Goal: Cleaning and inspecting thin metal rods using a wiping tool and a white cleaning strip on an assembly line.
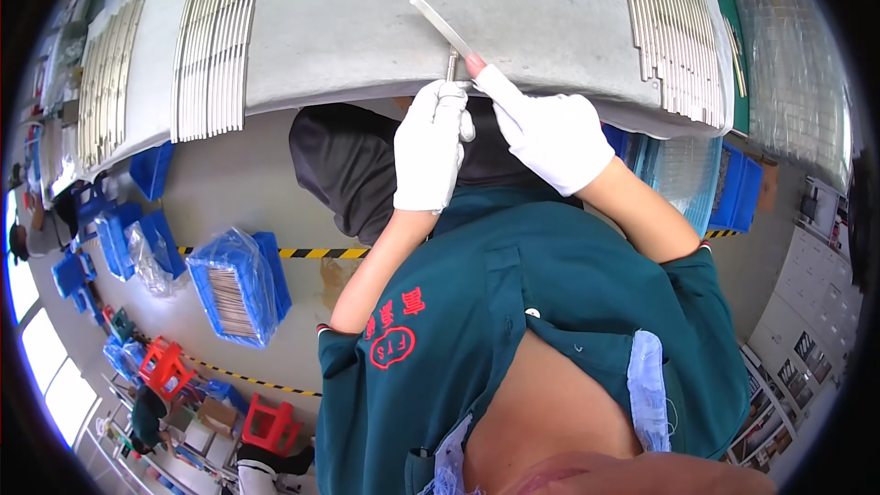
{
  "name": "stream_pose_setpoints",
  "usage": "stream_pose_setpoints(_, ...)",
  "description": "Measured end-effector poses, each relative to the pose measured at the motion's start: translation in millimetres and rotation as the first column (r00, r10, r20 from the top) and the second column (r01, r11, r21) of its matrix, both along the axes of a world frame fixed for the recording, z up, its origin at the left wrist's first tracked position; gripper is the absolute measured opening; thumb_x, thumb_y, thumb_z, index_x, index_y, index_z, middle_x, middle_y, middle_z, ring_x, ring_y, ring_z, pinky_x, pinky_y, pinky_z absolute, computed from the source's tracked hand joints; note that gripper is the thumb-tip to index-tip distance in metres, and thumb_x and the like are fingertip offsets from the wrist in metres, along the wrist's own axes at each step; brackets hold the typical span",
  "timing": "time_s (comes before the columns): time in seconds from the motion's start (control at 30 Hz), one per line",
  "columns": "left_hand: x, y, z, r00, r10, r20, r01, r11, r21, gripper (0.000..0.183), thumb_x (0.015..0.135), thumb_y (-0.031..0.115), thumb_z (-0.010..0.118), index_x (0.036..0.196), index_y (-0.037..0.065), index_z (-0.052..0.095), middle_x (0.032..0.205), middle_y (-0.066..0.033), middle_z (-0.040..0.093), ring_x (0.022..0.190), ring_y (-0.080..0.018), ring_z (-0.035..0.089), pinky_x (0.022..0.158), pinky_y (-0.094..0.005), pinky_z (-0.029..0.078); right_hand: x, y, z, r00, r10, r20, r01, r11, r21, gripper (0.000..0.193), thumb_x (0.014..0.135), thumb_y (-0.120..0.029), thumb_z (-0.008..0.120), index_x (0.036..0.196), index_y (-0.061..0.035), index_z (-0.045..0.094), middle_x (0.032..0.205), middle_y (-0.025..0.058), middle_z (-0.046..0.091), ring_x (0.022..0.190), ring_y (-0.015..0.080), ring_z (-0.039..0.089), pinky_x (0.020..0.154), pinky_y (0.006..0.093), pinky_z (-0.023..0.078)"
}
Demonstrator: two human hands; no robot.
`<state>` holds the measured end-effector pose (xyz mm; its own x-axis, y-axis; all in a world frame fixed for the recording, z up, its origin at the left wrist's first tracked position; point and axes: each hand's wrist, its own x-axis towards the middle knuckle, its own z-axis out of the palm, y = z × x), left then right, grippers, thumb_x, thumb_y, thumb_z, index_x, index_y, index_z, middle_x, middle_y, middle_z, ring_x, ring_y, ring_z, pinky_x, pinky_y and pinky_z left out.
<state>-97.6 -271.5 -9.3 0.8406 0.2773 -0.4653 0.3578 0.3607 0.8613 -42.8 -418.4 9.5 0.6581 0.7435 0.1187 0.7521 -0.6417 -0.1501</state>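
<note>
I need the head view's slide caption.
Left white-gloved hand grips slim silver metal rod; right hand holds flat white strip.

Workshop with a grey floor [261,192], marked at left with black-and-yellow tape [321,254]. Farther left, red stools [271,415] and bright windows [46,357]. Right, pale cabinets [799,280]. Near, a grey-covered table [385,0] spans left to right.

Pale grey cloth-covered surface [357,18]. At near edge: white-gloved left hand [429,145], white-gloved right hand [555,133]. Over surface: whitish flat strip [440,26]. On surface: silvery slender metal rods [213,46]. Person's side of surface: dark-green shirt [596,266], red embroidery [392,348]; black-and-yellow striped floor tape [325,254]; blue plastic crates [273,275].
</note>
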Motion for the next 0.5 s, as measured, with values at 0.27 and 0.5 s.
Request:
stream_pose_setpoints(0.27,0.0,-2.9,0.7,1.000,0.028,0.012,-0.027,0.998,-0.053,0.018,0.093,0.017,0.050,0.101,0.002,0.058,0.061,0.0011,0.049,0.043,-0.0020,0.033,0.040,-0.0186,0.025,5.1,1.0,-11.3,0.995,0.020,0.100,-0.031,0.994,0.108,0.064,0.082,-0.012,0.051,0.142,-0.0140,0.030,0.046,-0.0015,0.049,0.037,0.0153,0.050,0.036,0.0283,0.039)
stream_pose_setpoints(0.5,-0.2,-3.4,3.0,0.999,0.032,0.014,-0.031,0.997,-0.067,0.018,0.094,0.016,0.048,0.101,0.001,0.056,0.061,-0.0002,0.050,0.042,-0.0025,0.032,0.039,-0.0186,0.024,-3.4,-5.9,-4.1,1.000,0.004,-0.001,-0.004,1.000,-0.009,0.056,0.081,-0.010,0.057,0.135,-0.0133,0.044,0.054,0.0046,0.054,0.041,0.0195,0.053,0.042,0.0311,0.044)
